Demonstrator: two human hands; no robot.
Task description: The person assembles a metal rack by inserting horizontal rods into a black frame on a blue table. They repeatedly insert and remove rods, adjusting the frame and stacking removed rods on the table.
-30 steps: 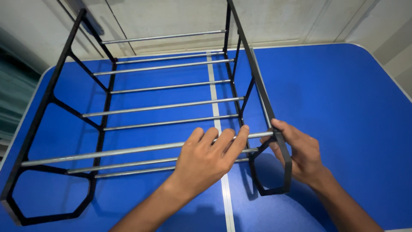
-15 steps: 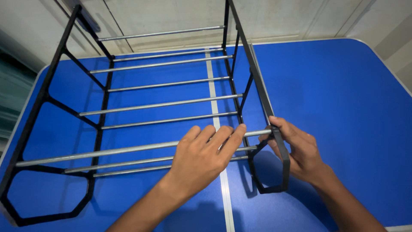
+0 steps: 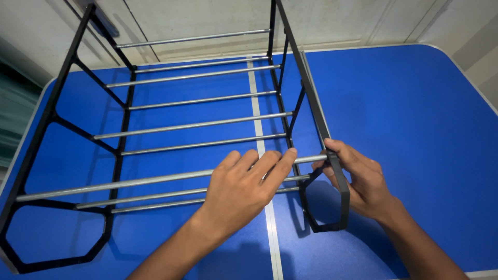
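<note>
The rack of two black plastic side frames joined by thin silver metal rods (image 3: 192, 124) stands upright on the blue bench (image 3: 415, 114). The nearest upper silver rod (image 3: 129, 182) lies across, its right end meeting the right black frame (image 3: 332, 161).

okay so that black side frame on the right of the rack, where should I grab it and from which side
Probably grip the black side frame on its long straight top bar, coming from the outer right side. That bar is bare, while rods crowd the inner face. The right hand already wraps its lower end from outside.
</note>
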